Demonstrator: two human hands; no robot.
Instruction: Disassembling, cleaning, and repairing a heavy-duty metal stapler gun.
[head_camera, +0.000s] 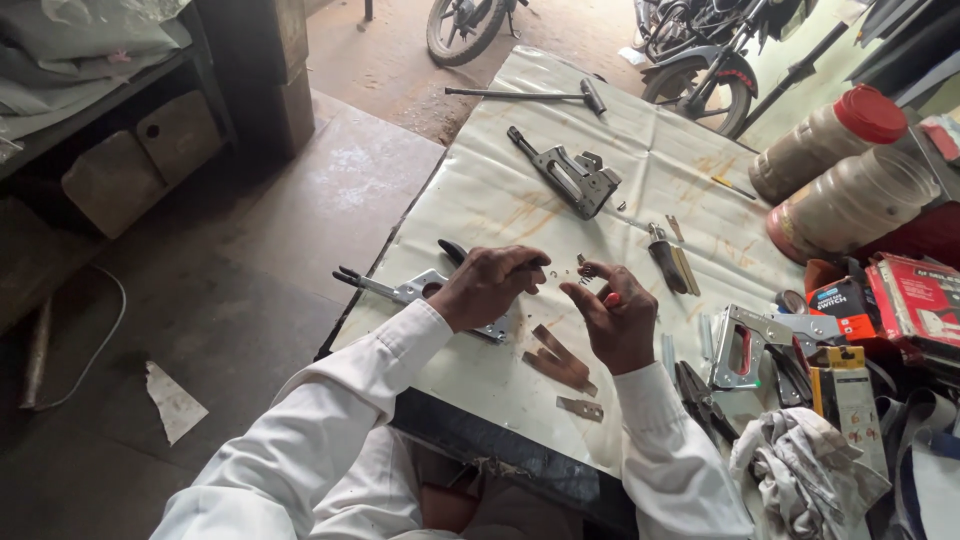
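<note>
Head view: left hand (488, 287) is closed around a dark-handled tool (452, 250), its tip toward the right hand (618, 318). That hand pinches a small metal part (583, 266), probably a spring, though it is too small to be sure. Both hover over the white sheet (500, 190). A stapler frame (410, 291) lies under the left hand; brown plates (556, 360) lie near the right.
</note>
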